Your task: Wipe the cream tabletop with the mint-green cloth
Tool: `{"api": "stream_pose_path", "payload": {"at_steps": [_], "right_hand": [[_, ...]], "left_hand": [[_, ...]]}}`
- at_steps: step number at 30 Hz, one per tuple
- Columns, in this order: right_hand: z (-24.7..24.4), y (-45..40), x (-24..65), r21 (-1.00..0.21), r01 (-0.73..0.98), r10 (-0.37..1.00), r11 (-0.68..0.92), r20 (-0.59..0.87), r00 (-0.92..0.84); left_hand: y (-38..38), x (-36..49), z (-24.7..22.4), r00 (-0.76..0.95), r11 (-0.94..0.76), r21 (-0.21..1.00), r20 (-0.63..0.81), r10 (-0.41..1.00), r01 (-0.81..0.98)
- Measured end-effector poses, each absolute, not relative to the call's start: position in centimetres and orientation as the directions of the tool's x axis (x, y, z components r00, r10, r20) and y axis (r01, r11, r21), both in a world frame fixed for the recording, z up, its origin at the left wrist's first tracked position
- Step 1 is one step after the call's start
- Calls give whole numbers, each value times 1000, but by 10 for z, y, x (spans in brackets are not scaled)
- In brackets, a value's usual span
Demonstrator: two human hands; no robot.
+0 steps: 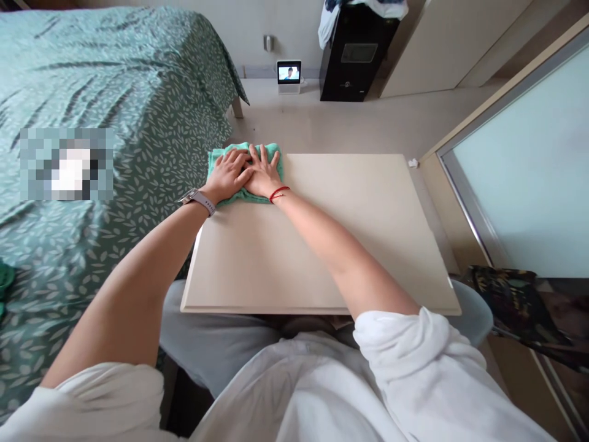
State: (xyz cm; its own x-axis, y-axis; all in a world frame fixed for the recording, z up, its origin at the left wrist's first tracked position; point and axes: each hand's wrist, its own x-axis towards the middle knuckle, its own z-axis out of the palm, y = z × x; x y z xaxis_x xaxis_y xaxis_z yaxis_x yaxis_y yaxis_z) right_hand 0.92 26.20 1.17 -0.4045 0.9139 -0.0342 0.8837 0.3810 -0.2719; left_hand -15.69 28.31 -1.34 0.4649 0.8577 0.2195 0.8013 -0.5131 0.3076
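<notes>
A green cloth [276, 153] lies at the far left corner of a cream-coloured table [322, 239]. My left hand [229, 175] rests flat on it with the fingers stretched out, a watch on the wrist. Beside it and touching it, my right hand [264, 175] also presses down on the cloth, its fingers spread; a red string bracelet circles that wrist. The cloth's middle is hidden under both hands.
A bed with a green leaf-patterned sheet [151, 123] stands along the left. Beyond the table, a small lit screen [289, 75] and a black cabinet [354, 55] stand by the wall. A frosted panel [519, 147] rises on the right, with dark patterned fabric [510, 307] below.
</notes>
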Motion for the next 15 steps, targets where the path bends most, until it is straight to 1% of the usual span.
{"api": "stream_pose_path", "payload": {"at_steps": [5, 10, 15], "right_hand": [[22, 208, 20, -257, 885, 903, 389, -87, -422], [22, 134, 30, -245, 871, 882, 427, -98, -460], [17, 65, 28, -253, 780, 790, 573, -85, -608]], "left_hand": [[225, -145, -6, 447, -476, 288, 163, 880, 831], [138, -136, -1, 430, -447, 296, 123, 894, 844], [38, -139, 1, 318, -326, 295, 78, 945, 898]]}}
